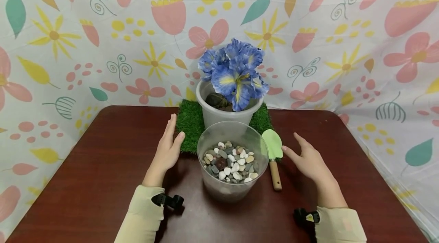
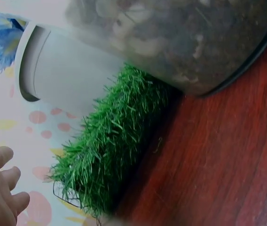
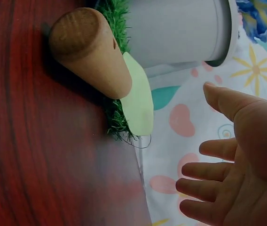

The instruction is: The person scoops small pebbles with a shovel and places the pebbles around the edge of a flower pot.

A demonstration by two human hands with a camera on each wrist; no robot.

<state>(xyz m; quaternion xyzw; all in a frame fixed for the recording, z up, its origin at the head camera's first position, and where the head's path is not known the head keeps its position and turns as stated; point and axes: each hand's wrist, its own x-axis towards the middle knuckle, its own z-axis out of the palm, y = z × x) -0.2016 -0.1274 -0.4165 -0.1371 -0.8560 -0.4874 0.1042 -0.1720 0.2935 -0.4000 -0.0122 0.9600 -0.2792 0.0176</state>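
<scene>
Between the two hands stands a clear plastic pot (image 1: 233, 191) with white, grey and brown pebbles (image 1: 229, 163) inside. My left hand (image 1: 168, 149) is held to its left with fingers extended, touching nothing. On the other side my right hand (image 1: 310, 161) hovers with its fingers spread and holds nothing. Nearest to it is a small trowel (image 1: 273, 144) with a pale green blade and a wooden handle (image 3: 91, 56); the blade leans on the grass mat's edge. Behind the clear pot, a white flowerpot (image 1: 219, 117) holds blue flowers (image 1: 236, 71).
A square of artificial grass (image 1: 190, 125) lies under the white flowerpot at the back of the dark red wooden table (image 1: 113, 159). Behind the table hangs a white cloth (image 1: 89, 48) printed with flowers and leaves. Both wrists wear black camera straps.
</scene>
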